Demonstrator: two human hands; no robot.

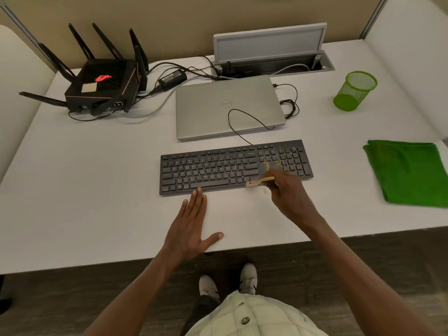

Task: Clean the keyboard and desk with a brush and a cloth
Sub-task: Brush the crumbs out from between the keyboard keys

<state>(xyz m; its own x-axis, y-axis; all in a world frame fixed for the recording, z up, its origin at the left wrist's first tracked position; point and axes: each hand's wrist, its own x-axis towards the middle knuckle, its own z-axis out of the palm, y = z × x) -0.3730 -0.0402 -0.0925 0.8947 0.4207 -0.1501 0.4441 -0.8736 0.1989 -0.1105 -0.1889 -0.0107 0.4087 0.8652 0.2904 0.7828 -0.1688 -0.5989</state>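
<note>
Here the right hand [287, 190] has its fingers closed around a small brush [260, 181] at the front edge of the keyboard [218, 170], mid-worktop [97, 190]. Crumbs [271, 161] lie on the keys by the number pad. Left hand [191, 224] lies flat, fingers spread, empty. Green cloth [409, 170] lies folded far right.

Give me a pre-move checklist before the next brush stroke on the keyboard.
1. Brush gripped in right hand: ok.
2. Left hand flat on the desk, fingertips at the keyboard front edge: ok.
3. Crumbs cleared from the keys: not ok, still beside the numpad.
4. Desk crumb-free: not ok, bits lie below the brush.
5. Cloth within reach, folded at right: ok.
6. Bristle contact with keys: cannot tell.
</note>
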